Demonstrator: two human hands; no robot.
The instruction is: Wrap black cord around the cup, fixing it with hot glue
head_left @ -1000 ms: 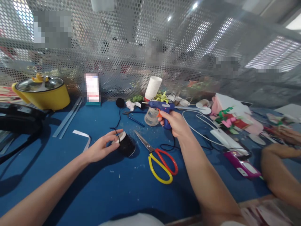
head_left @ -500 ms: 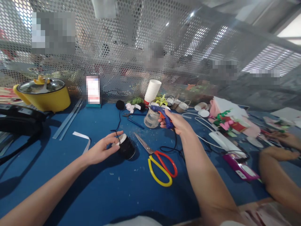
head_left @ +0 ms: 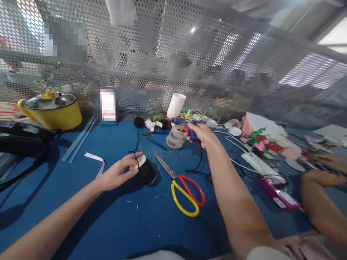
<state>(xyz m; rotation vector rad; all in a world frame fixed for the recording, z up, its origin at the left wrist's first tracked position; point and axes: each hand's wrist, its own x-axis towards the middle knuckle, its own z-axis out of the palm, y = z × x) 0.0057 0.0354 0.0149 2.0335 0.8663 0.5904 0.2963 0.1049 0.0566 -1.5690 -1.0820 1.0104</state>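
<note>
My left hand (head_left: pixel 121 171) has its fingers closed on the white end of a small cup wrapped in black yarn (head_left: pixel 146 172), which lies tilted on the blue table. From the cup a black strand runs back to a ball of black yarn (head_left: pixel 138 122). My right hand (head_left: pixel 202 133) grips a blue hot glue gun (head_left: pixel 187 124) with an orange trigger, its nozzle pointing left above a clear plastic jar (head_left: pixel 175 137). Between my hands lie scissors (head_left: pixel 180 182) with one red and one yellow handle, blades partly apart.
A yellow pot (head_left: pixel 54 113) and a lit phone (head_left: pixel 108 104) stand at the back left, a stack of white paper cups (head_left: pixel 176 104) at the back middle. On the right lie a white power strip (head_left: pixel 261 167), a purple device (head_left: pixel 280 195) and cables. Another person's arm (head_left: pixel 321 202) rests at far right.
My right hand has lifted the glue gun slightly and levelled it over the jar. My left hand and the wrapped cup are nearly unchanged; the view shifts a little.
</note>
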